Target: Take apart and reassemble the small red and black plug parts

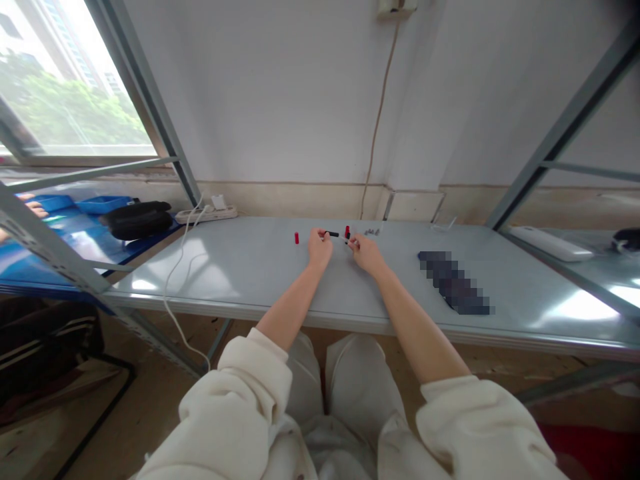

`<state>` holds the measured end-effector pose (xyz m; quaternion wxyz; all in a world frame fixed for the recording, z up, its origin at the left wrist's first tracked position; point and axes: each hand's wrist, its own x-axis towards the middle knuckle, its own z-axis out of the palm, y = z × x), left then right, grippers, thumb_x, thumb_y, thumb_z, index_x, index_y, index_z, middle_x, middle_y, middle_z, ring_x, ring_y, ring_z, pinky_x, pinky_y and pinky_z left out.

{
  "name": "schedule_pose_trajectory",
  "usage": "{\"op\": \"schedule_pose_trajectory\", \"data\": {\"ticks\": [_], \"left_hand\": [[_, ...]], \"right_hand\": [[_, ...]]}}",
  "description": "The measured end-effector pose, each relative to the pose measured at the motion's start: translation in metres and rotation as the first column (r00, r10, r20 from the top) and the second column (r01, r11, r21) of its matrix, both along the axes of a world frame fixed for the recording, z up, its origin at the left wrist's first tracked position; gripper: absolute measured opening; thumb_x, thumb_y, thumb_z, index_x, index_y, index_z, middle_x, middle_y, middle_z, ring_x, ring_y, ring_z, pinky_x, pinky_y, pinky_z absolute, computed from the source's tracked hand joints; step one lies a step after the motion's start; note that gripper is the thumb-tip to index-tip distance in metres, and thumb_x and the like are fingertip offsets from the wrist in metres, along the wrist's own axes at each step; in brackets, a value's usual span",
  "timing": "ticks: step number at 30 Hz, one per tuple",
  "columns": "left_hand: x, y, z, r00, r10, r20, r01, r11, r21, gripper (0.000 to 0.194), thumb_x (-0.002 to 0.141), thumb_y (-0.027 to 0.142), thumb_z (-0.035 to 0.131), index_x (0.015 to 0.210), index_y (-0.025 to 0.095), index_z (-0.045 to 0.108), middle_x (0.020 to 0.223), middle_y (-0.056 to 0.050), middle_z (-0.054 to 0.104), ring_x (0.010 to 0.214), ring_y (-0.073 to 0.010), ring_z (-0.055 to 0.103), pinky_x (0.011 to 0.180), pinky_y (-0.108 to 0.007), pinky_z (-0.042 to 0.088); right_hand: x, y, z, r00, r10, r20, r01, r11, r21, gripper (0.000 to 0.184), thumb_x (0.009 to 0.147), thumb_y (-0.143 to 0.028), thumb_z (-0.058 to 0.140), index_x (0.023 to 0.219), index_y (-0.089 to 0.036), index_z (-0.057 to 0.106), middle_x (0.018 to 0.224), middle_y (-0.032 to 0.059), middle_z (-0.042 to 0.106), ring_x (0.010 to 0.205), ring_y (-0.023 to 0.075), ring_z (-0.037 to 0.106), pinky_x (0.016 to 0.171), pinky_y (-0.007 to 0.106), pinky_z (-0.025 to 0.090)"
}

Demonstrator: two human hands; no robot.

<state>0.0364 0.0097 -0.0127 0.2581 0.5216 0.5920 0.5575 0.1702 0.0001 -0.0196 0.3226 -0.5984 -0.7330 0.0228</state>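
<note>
In the head view, both hands meet over the far half of the grey bench, in front of the wall. The left hand (321,248) pinches a slim black tube (332,234) between thumb and fingers. The tube is straight, dark and narrow, and lies almost level, its free end pointing toward the right hand (365,252). Beyond that end shows a thinner, pale whitish piece (343,237); whether it is joined to the tube is too small to tell. The right hand's thumb and fingers are drawn close together in a narrow pinch, near the pale piece; exactly what they hold I cannot tell.

Just beyond the right fingertips is a small red-and-black piece (347,231). Left of the left hand, a plain red cylinder (297,238) stands upright, short and bright. A cluster of small grey pieces (372,233) lies past the right hand. Well apart to the right is a dark, pixelated object (454,283). A white power strip (210,214) rests at the bench's (260,273) far left corner.
</note>
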Motion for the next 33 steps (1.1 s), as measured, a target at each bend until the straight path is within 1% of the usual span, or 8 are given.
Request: {"op": "schedule_pose_trajectory", "data": {"ticks": [6,10,15,18,23,27,30,33], "left_hand": [[-0.001,0.01,-0.008,0.997,-0.045,0.062,0.045,0.999,0.008,0.004,0.079,0.017,0.045,0.083,0.017,0.046,0.085,-0.006,0.06,0.077,-0.0124,0.056,0.073,-0.027,0.043],[0.0,0.01,-0.009,0.991,-0.104,0.082,0.101,0.994,0.029,0.015,0.079,0.016,0.043,0.094,0.017,0.047,0.082,-0.004,0.062,0.073,-0.0115,0.057,0.071,-0.026,0.044],[0.002,0.008,-0.011,0.982,-0.187,0.002,0.187,0.981,0.057,0.038,0.077,0.016,0.046,0.115,0.018,0.042,0.08,-0.003,0.063,0.066,-0.0109,0.057,0.071,-0.026,0.044],[0.003,0.006,-0.011,0.977,-0.207,-0.058,0.211,0.975,0.067,0.043,0.077,0.017,0.047,0.12,0.019,0.04,0.079,-0.002,0.063,0.066,-0.011,0.057,0.071,-0.026,0.044],[0.004,0.001,-0.007,0.955,-0.269,-0.125,0.279,0.958,0.068,0.03,0.08,0.02,0.045,0.109,0.019,0.051,0.079,-0.003,0.063,0.063,-0.0108,0.055,0.068,-0.026,0.045],[0.003,-0.001,-0.002,0.965,-0.26,-0.037,0.262,0.959,0.11,0.02,0.082,0.021,0.044,0.098,0.018,0.056,0.076,-0.003,0.062,0.065,-0.0104,0.056,0.065,-0.024,0.046],[0.002,-0.002,0.002,0.965,-0.26,0.039,0.253,0.957,0.14,0.015,0.082,0.023,0.045,0.088,0.016,0.056,0.075,-0.004,0.062,0.064,-0.0101,0.057,0.062,-0.023,0.047],[0.002,-0.003,0.003,0.959,-0.275,0.072,0.262,0.954,0.146,0.013,0.081,0.024,0.046,0.085,0.015,0.056,0.076,-0.004,0.062,0.063,-0.0096,0.056,0.059,-0.022,0.047]], "right_hand": [[0.002,0.002,-0.002,0.998,0.055,-0.015,-0.054,0.998,0.026,0.018,0.08,-0.015,0.044,0.09,-0.015,0.059,0.071,0.007,0.063,0.066,0.0166,0.055,0.064,0.026,0.038],[0.001,0.003,-0.003,0.995,0.09,-0.045,-0.087,0.994,0.062,0.016,0.078,-0.015,0.045,0.088,-0.016,0.058,0.068,0.0052,0.062,0.063,0.0159,0.055,0.063,0.026,0.038],[-0.001,0.003,-0.001,0.988,0.114,-0.109,-0.106,0.992,0.069,0.015,0.079,-0.018,0.046,0.089,-0.015,0.057,0.065,0.0039,0.061,0.06,0.0148,0.055,0.061,0.025,0.039],[-0.002,0.003,-0.001,0.986,0.107,-0.127,-0.097,0.992,0.081,0.016,0.079,-0.018,0.046,0.09,-0.014,0.057,0.064,0.0042,0.062,0.06,0.0151,0.056,0.062,0.026,0.039],[-0.004,0.003,-0.001,0.981,0.104,-0.164,-0.092,0.993,0.079,0.018,0.079,-0.019,0.047,0.093,-0.013,0.056,0.066,0.0044,0.062,0.06,0.015,0.057,0.062,0.025,0.039],[-0.005,0.001,-0.001,0.977,0.101,-0.19,-0.089,0.994,0.071,0.025,0.078,-0.021,0.049,0.101,-0.013,0.054,0.062,0.0025,0.06,0.058,0.0149,0.056,0.06,0.025,0.039],[-0.005,0.0,0.0,0.978,0.123,-0.171,-0.109,0.99,0.086,0.022,0.078,-0.023,0.048,0.097,-0.015,0.056,0.061,0.0019,0.059,0.057,0.0146,0.054,0.059,0.025,0.039],[-0.005,-0.001,0.001,0.978,0.141,-0.155,-0.124,0.985,0.116,0.019,0.078,-0.024,0.046,0.092,-0.016,0.057,0.062,0.0023,0.059,0.056,0.0143,0.053,0.059,0.026,0.039]]}}
